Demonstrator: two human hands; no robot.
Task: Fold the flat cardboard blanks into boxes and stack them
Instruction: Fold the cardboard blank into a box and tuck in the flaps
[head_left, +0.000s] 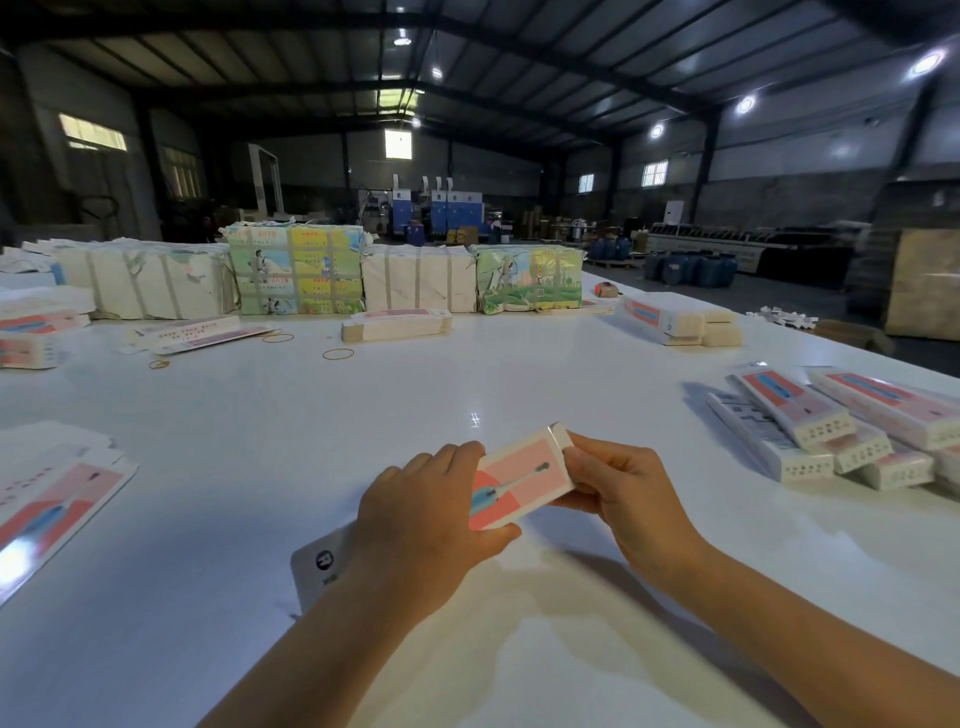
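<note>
Head view: both hands hold one box (519, 480) just above the surface (363, 415). Left hand (431, 525) grips its near-left end, thumb under; right hand (618, 483) pinches the far-right end, fingers at the end flap. Box long axis runs near-left to far-right. Stack of finished boxes (852, 436) lies well to the right of the box, so the right hand is nearer. Flat blanks (57, 493) lie left. Flap closure hidden behind fingers; underside unseen.
</note>
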